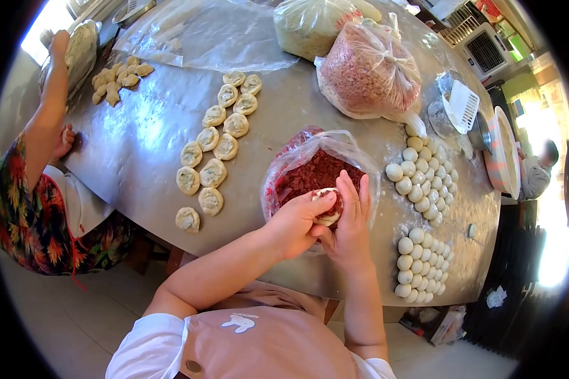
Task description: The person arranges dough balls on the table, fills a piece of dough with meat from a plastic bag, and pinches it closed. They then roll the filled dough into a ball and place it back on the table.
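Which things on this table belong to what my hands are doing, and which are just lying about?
In hand: left hand, right hand, small white dough round, open clear plastic bag of dark red filling, rows of round white dough balls.
Lying about: tied clear bag of pink filling, white slotted plastic scoop, crumpled clear plastic sheet.

On the table (139, 145), an open bag (310, 167) sits at the centre. The left hand (295, 222) and right hand (353, 221) meet over its near edge, with a dough piece (327, 215) between them. Dough balls (423, 180) lie at the bag's three o'clock and a second cluster (420, 265) at five. Rows of buns (215, 148) run at ten o'clock. A tied bag (370, 69) stands at one o'clock and a plastic sheet (202, 35) at eleven.
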Demonstrator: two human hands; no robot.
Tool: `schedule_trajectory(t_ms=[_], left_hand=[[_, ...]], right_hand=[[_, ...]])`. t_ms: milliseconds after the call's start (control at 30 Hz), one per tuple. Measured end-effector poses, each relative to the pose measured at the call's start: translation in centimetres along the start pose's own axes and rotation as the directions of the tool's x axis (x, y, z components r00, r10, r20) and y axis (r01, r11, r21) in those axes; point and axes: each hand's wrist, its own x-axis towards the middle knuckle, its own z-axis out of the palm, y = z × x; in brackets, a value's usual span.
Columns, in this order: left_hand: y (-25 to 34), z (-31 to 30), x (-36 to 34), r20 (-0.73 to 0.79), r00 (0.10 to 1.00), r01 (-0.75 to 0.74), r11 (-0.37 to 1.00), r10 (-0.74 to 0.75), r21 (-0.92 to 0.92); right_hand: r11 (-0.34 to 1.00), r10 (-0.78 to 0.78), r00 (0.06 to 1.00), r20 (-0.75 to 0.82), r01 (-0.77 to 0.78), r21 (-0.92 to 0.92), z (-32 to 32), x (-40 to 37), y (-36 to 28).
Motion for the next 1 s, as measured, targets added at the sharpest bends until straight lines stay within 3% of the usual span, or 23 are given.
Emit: schedule_trajectory(t_ms=[33, 67, 167, 267, 367, 467, 567, 667, 800, 833, 900, 933, 1000], left_hand=[[0.1, 0.1, -0.1, 0.068, 0.998, 0.007, 1.000, -0.007, 0.010], [-0.3, 0.6, -0.5, -0.045, 0.999, 0.005, 1.000, -0.004, 0.021], [-0.6, -0.2, -0.1, -0.013, 1.000, -0.025, 0.987, 0.028, 0.158], [-0.8, -0.1, 0.4, -0.084, 0.996, 0.004, 0.980, 0.013, 0.199], [-0.6, 0.7, 0.2, -0.128, 0.992, 0.052, 0.968, -0.020, 0.246], [-1.2, -2.2, 1.4, 0.217, 0.975, 0.044, 0.999, -0.037, -0.027], [-0.7, 1.0, 0.5, 0.003, 0.997, 0.073, 0.971, -0.074, -0.228], [-1.7, 0.9, 0.8, -0.107, 0.994, -0.014, 0.995, 0.025, 0.100], [-1.4, 0.8, 0.9, -0.243, 0.966, 0.002, 0.942, 0.084, 0.336], [-1.3, 0.5, 1.0, -0.224, 0.969, -0.015, 0.929, 0.104, 0.369], [-1.6, 1.3, 1.1, -0.231, 0.965, -0.056, 0.961, 0.121, 0.269], [-1.4, 1.2, 0.9, -0.135, 0.986, -0.061, 0.967, 0.097, 0.247], [-1.4, 1.7, 1.0, 0.035, 0.982, -0.191, 0.969, 0.188, 0.157]], right_hand=[[1.000, 0.003, 1.000, -0.011, -0.004, -0.024, 0.2, 0.0, -0.1], [1.000, 0.005, 0.998, -0.057, -0.004, 0.017, 0.3, 0.2, -0.4], [1.000, -0.002, 0.993, -0.118, 0.001, -0.007, 0.6, 0.5, -1.0], [1.000, -0.019, 0.991, -0.135, 0.017, -0.018, 0.6, 0.8, -1.5], [0.993, 0.019, 0.982, -0.186, 0.003, 0.115, 1.2, 0.7, -1.0], [0.969, 0.076, 0.972, -0.222, -0.020, 0.245, 1.2, 0.6, -0.4], [0.947, 0.100, 0.954, -0.283, -0.004, 0.320, 1.6, 0.3, 0.0], [0.983, 0.130, 0.935, -0.330, -0.079, 0.164, 1.7, 0.3, -1.5], [0.994, 0.106, 0.905, -0.412, -0.087, 0.064, 2.4, 0.5, -2.7], [0.992, 0.119, 0.897, -0.426, -0.088, 0.091, 2.7, 0.6, -2.6], [0.966, 0.196, 0.889, -0.413, -0.102, 0.240, 2.9, 0.8, -2.0], [0.913, 0.305, 0.856, -0.418, -0.138, 0.383, 3.2, 1.2, -1.7], [0.778, 0.466, 0.780, -0.418, -0.137, 0.613, 2.9, 1.8, -1.3]])
